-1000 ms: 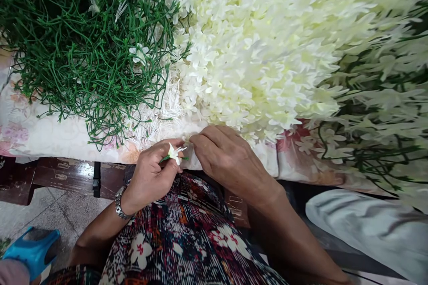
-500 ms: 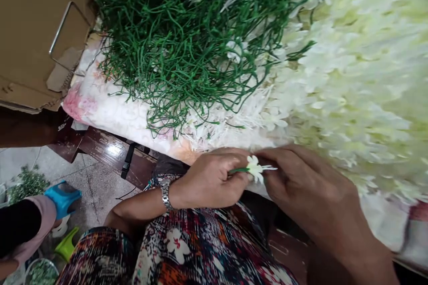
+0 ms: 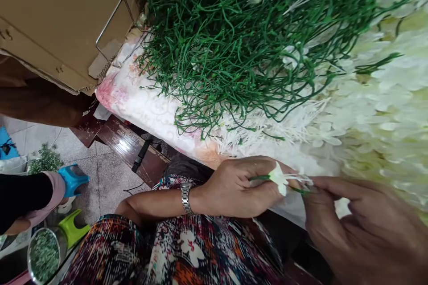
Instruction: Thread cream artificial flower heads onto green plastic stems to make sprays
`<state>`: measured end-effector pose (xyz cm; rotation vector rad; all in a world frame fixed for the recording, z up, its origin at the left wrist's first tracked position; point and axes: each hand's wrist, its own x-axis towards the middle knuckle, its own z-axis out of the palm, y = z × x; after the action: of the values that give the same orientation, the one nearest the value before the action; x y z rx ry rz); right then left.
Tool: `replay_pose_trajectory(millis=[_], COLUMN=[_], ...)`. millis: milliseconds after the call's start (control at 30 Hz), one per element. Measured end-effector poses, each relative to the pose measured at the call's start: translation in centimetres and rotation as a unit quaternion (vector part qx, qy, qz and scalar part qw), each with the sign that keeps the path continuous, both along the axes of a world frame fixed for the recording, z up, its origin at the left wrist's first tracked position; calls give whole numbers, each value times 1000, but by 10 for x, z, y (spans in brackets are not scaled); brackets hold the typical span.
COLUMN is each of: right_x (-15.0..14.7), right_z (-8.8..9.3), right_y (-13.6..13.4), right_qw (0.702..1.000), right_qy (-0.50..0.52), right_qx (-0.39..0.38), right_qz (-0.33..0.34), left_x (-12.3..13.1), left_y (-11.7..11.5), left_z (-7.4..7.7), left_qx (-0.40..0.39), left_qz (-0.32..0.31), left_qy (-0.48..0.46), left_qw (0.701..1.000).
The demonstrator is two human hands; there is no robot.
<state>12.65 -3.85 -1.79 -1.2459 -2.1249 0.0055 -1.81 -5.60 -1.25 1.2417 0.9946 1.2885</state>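
My left hand (image 3: pixel 240 189), a metal watch on its wrist, is closed around the green stem of a white artificial flower (image 3: pixel 278 179). Out of the flower's centre, white stamen threads (image 3: pixel 294 177) point toward my right hand (image 3: pixel 364 222). That hand is pinched, with a small green piece (image 3: pixel 302 190) and white thread ends at its fingertips; whether they are joined to the flower I cannot tell. Beyond both hands lies a heap of green plastic stems (image 3: pixel 234 62). Loose white stamens (image 3: pixel 234 138) lie at its near edge, and many white petals (image 3: pixel 401 111) spread to the right.
A cardboard box (image 3: pixel 67 13) with a wire handle stands at the far left on the floral cloth (image 3: pixel 143 102). Below are a brown wooden bench (image 3: pixel 123 142), blue (image 3: pixel 73 180) and green (image 3: pixel 72 229) stools, a bowl of greenery (image 3: pixel 45 254) and another person's leg (image 3: pixel 30 200).
My right hand has moved right and away from my left, and its fingertips now show a small green piece. The flower has turned sideways in my left hand. The whole view has shifted.
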Motion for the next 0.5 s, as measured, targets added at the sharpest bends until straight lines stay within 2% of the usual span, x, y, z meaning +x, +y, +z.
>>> replay_pose_trajectory(millis=[233,333,433,500], right_x=[-3,-5,-6,-7], right_z=[1,2,5,6], right_y=[-3,-6,-10,-11], right_qw=[1000,999,992,989], right_qy=[20,51,111,120], right_qx=[14,-9,-56,-83], right_qz=[6,5,34,31], left_x=[5,6,7,8], left_y=[-1,-1,0,2], left_z=[1,-2,-6,-8], left_qx=[31,11,-44,-63], left_qz=[74,68,49,62], left_qy=[25,-31,-96,-153], left_qw=[996,997,993,984])
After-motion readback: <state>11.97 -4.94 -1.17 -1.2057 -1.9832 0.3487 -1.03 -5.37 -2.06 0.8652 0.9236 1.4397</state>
